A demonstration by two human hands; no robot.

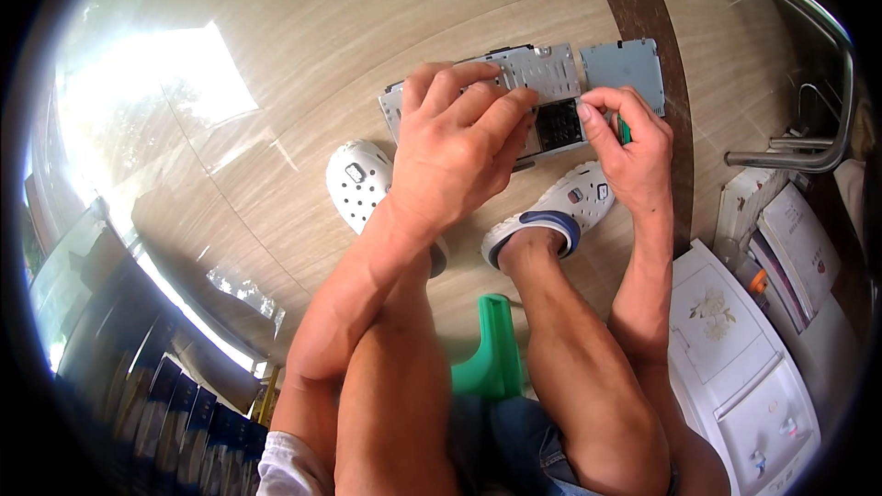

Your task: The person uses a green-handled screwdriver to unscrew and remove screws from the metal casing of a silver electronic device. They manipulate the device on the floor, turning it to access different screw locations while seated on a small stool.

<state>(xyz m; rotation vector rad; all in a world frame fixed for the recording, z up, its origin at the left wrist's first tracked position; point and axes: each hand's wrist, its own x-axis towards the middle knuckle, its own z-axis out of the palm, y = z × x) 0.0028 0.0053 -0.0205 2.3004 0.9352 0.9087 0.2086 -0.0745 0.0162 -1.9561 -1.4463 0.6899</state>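
Note:
On the floor ahead of me lies a flat silver metal casing (551,69) with slots and holes, like the chassis of an electronic device. A dark part (559,125) shows in an opening at its near right. My left hand (462,138) rests across the casing, palm down with fingers extended and slightly apart, hiding its middle. At the casing's right edge, my right hand (634,142) has thumb and forefinger pinched together. A green object (626,131) shows behind those fingers, mostly hidden; its kind cannot be made out.
A blue-grey metal plate (625,73) lies right of the casing. My feet wear white clogs (574,202) close to it. Beneath me is a green plastic stool (496,349). A chrome chair frame (827,147) and a white drawer cabinet (735,340) stand at the right.

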